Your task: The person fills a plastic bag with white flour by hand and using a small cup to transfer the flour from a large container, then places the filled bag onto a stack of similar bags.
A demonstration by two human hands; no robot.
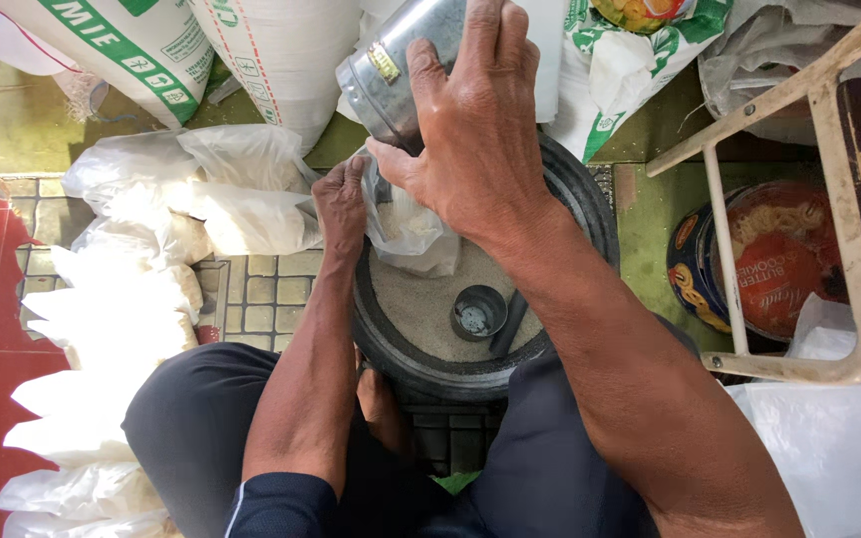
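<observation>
While right hand (475, 139) grips tilted metal can (396, 65), left hand (343, 204) pinches bag (411, 229) open below fingertips; a slipped rim could spill rice.

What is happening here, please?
A seated person tips a metal can with the right hand over a small clear plastic bag, which the left hand holds open. Below them stands a round black basin of white rice, with a small dark cup lying in it. Filled white bags lie piled on the tiled floor beside the left arm.
</observation>
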